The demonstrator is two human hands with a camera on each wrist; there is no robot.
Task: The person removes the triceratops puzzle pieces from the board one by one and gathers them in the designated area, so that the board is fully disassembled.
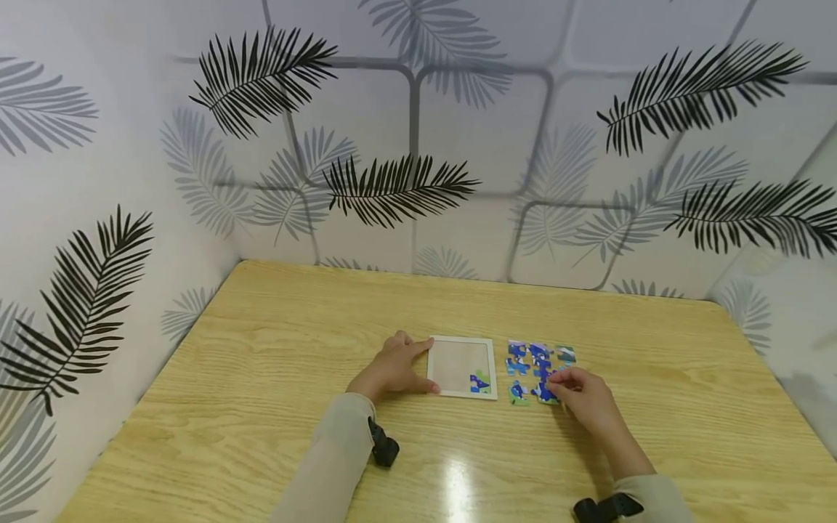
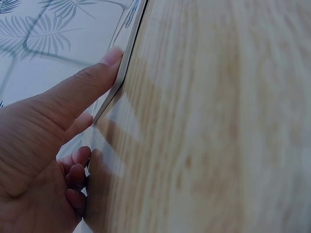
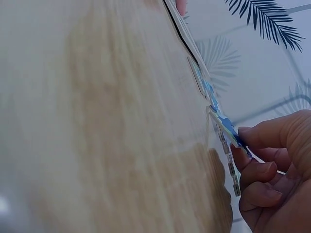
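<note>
A white-rimmed puzzle tray [image 1: 493, 363] lies on the table, with one blue-and-green jigsaw piece [image 1: 479, 382] in its lower right corner. My left hand [image 1: 394, 367] spans the tray's left side, straight thumb pressing the near corner and index finger at the far corner. In the left wrist view that thumb [image 2: 90, 80] lies on the rim while the other fingers bend loosely. To the right of the tray, my right hand [image 1: 591, 403] pinches a jigsaw piece [image 3: 226, 126] between thumb and index finger, tilted up at the near edge of the loose pieces.
Several loose jigsaw pieces [image 1: 516, 349] are laid out close together right of the tray. The wooden table [image 1: 294, 327] meets a leaf-patterned wall [image 1: 366, 247] along its back edge. Each wrist wears a black camera [image 1: 384, 447].
</note>
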